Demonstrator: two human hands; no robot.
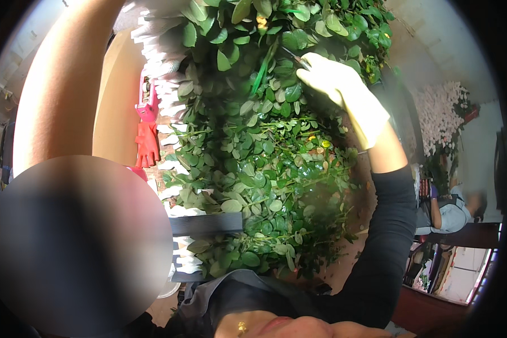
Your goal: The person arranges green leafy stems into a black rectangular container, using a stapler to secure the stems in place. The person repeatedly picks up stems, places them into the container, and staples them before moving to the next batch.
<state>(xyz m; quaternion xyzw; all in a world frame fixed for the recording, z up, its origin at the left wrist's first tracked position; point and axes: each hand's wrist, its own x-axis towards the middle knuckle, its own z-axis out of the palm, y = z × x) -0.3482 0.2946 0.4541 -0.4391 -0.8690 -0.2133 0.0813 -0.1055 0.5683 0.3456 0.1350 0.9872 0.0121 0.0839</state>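
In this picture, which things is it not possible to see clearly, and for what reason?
In the head view:
Bare arm: both ends, one cut off by the top edge, one hidden by the blurred disc.
Thin tool: its rear part, covered by the gloved hand.
What lies under the green leaves: covered by them.
Distant person: handwork, too small.

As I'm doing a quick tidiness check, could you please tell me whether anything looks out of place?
Mildly odd: a yellow patch stands out against the green foliage, and a red glove lies unworn beside the pink dispenser. Nothing else clearly stands out.
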